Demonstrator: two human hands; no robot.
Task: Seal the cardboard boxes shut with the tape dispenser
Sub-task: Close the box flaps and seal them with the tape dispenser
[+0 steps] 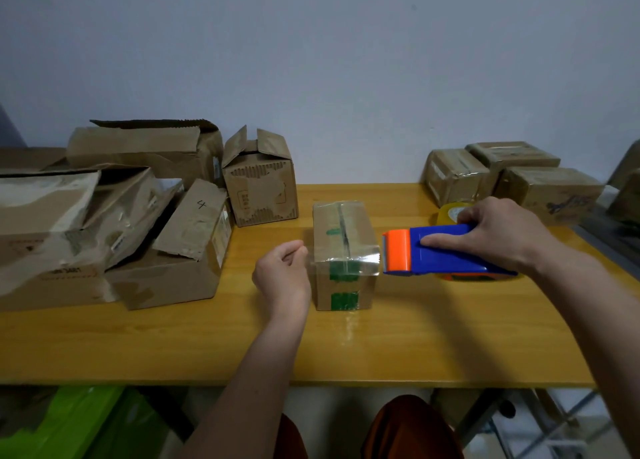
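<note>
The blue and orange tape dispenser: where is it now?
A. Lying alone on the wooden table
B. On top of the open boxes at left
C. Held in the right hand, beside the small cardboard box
C: the right hand grips the blue and orange tape dispenser, its orange end at the right edge of the small cardboard box.

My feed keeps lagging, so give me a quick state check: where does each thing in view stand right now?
Centre box: flaps closed, clear tape across top, strip running to the dispenser.
Tape dispenser: held beside the box's right edge, tape uncut.
Right hand: grips the dispenser.
Left hand: loosely curled beside the box, holding nothing.
Left boxes: flaps open, unsealed.
Far right boxes: closed, taped.
Spare tape roll: partly hidden behind the right hand.
</note>
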